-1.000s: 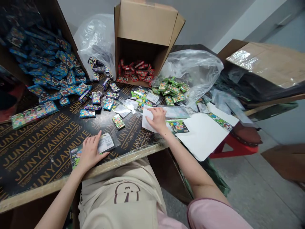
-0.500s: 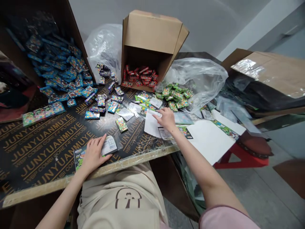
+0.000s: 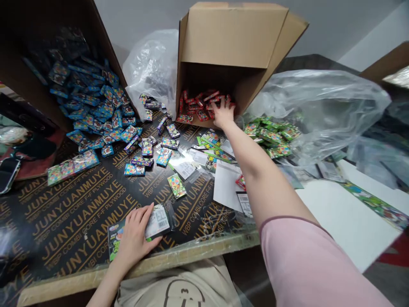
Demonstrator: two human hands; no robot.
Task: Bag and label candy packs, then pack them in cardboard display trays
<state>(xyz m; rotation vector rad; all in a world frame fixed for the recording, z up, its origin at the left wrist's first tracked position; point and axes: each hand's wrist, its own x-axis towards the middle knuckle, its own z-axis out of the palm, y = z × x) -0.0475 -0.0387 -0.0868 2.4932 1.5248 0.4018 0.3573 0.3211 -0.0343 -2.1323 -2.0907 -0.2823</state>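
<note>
My left hand (image 3: 134,238) lies flat, fingers spread, on a clear packet with a barcode label (image 3: 156,221) near the table's front edge. My right arm stretches far forward; my right hand (image 3: 223,114) is at the mouth of a tipped cardboard box (image 3: 230,42), its fingers down among the small red packs (image 3: 198,102) spilling from it. Whether those fingers hold a pack is hidden. A single green pack (image 3: 177,185) lies between the two hands. White cards (image 3: 226,187) lie under my right forearm.
Blue packs (image 3: 92,111) spill from a big box at the left. Green packs (image 3: 271,134) lie in a clear bag (image 3: 322,106) at the right. Purple packs (image 3: 147,147) are scattered mid-table. A white sheet (image 3: 348,221) overhangs the black plywood table (image 3: 70,213). A phone (image 3: 8,172) lies far left.
My right hand has left the white cards and reached forward to the red packs at the box mouth. The view has moved closer to the table. My left hand stays on its packet.
</note>
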